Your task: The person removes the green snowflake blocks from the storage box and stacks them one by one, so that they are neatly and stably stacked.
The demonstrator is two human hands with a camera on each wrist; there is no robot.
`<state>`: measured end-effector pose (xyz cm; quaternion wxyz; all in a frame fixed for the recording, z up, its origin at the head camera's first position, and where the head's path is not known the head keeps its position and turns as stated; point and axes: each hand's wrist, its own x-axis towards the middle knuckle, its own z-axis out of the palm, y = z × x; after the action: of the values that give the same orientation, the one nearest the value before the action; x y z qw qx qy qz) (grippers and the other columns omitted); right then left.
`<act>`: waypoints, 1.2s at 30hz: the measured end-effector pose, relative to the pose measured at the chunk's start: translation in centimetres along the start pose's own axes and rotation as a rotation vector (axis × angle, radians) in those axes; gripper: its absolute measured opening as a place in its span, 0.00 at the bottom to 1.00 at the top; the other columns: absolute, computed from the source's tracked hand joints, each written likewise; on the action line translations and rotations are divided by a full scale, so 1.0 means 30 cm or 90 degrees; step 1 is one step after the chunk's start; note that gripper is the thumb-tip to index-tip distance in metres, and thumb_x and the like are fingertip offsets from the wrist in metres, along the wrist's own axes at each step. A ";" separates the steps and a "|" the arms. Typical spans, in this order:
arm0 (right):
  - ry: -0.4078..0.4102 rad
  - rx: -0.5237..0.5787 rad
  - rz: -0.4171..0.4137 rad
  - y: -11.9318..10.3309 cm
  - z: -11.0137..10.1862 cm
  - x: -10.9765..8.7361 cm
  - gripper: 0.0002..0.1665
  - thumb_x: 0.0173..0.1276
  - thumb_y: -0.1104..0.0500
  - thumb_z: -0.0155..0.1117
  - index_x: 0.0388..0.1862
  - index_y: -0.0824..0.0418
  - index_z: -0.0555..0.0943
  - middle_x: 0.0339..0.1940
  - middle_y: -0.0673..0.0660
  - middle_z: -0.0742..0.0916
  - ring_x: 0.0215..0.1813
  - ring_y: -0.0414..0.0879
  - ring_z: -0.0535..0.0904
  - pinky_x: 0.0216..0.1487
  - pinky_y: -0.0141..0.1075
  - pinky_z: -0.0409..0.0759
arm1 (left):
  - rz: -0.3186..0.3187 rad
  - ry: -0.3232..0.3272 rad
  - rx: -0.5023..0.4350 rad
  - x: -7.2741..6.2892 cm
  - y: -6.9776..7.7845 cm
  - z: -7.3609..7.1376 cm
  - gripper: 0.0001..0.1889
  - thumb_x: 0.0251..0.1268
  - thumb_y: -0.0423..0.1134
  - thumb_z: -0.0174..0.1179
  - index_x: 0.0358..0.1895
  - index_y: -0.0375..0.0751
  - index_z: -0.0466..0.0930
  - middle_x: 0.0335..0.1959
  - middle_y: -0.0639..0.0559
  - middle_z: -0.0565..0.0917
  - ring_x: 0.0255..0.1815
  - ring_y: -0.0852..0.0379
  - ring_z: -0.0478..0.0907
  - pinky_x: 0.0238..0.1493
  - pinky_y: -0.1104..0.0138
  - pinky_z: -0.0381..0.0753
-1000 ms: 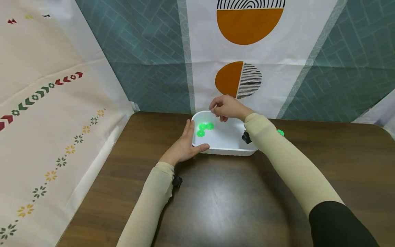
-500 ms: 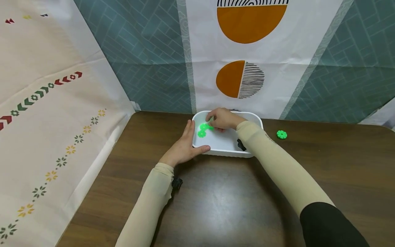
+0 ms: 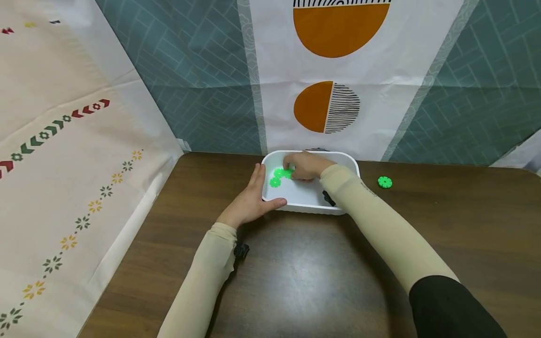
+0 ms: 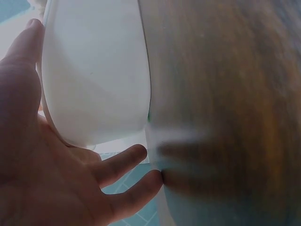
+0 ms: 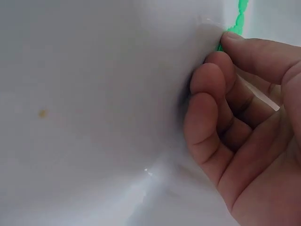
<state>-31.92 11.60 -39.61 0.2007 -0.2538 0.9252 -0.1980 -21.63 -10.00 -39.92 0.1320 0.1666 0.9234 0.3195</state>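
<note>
Looks like the right hand is pinching the nearer green notched disc just left of its palm, toward the white plastic tray's left edge, which the spread left hand is touching.

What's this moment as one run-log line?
left hand: touching left end of white tray; right hand: in tray, pinching green disc; tray: two other discs; table: separate disc right of tray

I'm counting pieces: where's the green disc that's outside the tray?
In the head view, the green disc lies on the table, right of the tray, just beyond the right sleeve.
</note>
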 end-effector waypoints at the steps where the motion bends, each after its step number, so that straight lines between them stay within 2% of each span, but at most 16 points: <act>1: 0.004 -0.012 -0.007 -0.003 -0.002 -0.001 0.15 0.71 0.64 0.66 0.55 0.57 0.80 0.45 0.58 0.82 0.28 0.47 0.77 0.29 0.37 0.77 | 0.000 0.000 -0.002 -0.001 0.001 -0.001 0.63 0.62 0.68 0.63 0.82 0.45 0.26 0.83 0.50 0.27 0.79 0.43 0.50 0.73 0.54 0.59; 5: 0.020 -0.062 -0.036 -0.015 -0.007 -0.004 0.13 0.69 0.63 0.68 0.51 0.56 0.78 0.43 0.55 0.83 0.40 0.51 0.77 0.40 0.40 0.76 | 0.003 0.001 -0.008 -0.001 0.001 -0.001 0.62 0.62 0.67 0.64 0.82 0.44 0.27 0.83 0.49 0.28 0.80 0.43 0.49 0.73 0.53 0.59; 7: 0.025 -0.070 -0.046 -0.018 -0.008 -0.005 0.12 0.69 0.63 0.69 0.48 0.56 0.77 0.40 0.55 0.83 0.40 0.52 0.76 0.42 0.41 0.74 | 0.002 0.002 -0.007 -0.002 -0.001 0.001 0.62 0.63 0.67 0.64 0.82 0.44 0.27 0.83 0.49 0.28 0.79 0.43 0.50 0.73 0.53 0.59; 9: 0.019 -0.056 -0.044 -0.016 -0.007 -0.007 0.09 0.69 0.63 0.68 0.44 0.57 0.77 0.34 0.55 0.82 0.34 0.51 0.77 0.39 0.40 0.75 | 0.002 -0.001 -0.007 -0.003 -0.003 0.004 0.62 0.63 0.67 0.63 0.82 0.44 0.27 0.83 0.49 0.28 0.79 0.43 0.50 0.73 0.53 0.59; 14: 0.001 0.047 -0.025 -0.014 -0.020 -0.020 0.04 0.72 0.64 0.64 0.39 0.61 0.77 0.24 0.56 0.79 0.21 0.48 0.76 0.27 0.37 0.77 | -0.003 -0.006 -0.003 -0.003 -0.005 0.005 0.63 0.61 0.70 0.62 0.82 0.46 0.26 0.82 0.52 0.26 0.79 0.43 0.52 0.72 0.54 0.61; 19: 0.033 0.146 -0.030 -0.025 -0.051 -0.044 0.03 0.72 0.65 0.64 0.37 0.62 0.79 0.27 0.58 0.83 0.25 0.52 0.80 0.28 0.39 0.80 | -0.004 0.001 0.003 0.000 -0.005 0.003 0.63 0.61 0.71 0.62 0.82 0.47 0.26 0.83 0.50 0.28 0.78 0.42 0.54 0.71 0.52 0.64; 23: 0.063 0.193 -0.029 -0.033 -0.079 -0.063 0.02 0.74 0.63 0.63 0.43 0.61 0.80 0.30 0.60 0.85 0.27 0.54 0.82 0.30 0.40 0.82 | -0.006 0.002 0.004 0.000 -0.003 0.003 0.63 0.61 0.70 0.62 0.82 0.48 0.27 0.83 0.49 0.29 0.78 0.42 0.55 0.70 0.52 0.64; 29: 0.127 0.251 -0.030 -0.038 -0.129 -0.105 0.12 0.79 0.60 0.57 0.55 0.59 0.82 0.25 0.60 0.82 0.23 0.50 0.76 0.28 0.38 0.79 | -0.015 -0.001 -0.004 -0.004 -0.003 0.004 0.63 0.60 0.70 0.62 0.82 0.49 0.27 0.83 0.53 0.28 0.78 0.43 0.55 0.70 0.51 0.64; 36: 0.207 0.384 -0.055 -0.047 -0.197 -0.193 0.18 0.80 0.61 0.55 0.64 0.63 0.77 0.25 0.64 0.81 0.22 0.51 0.74 0.27 0.38 0.77 | -0.010 0.001 -0.008 -0.006 -0.004 0.002 0.63 0.59 0.72 0.62 0.82 0.50 0.26 0.83 0.55 0.27 0.78 0.43 0.53 0.71 0.51 0.63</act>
<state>-29.58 15.22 -32.42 0.1080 -0.1872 0.8332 -0.5089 -21.47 -10.13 -40.01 0.1348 0.1584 0.9227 0.3246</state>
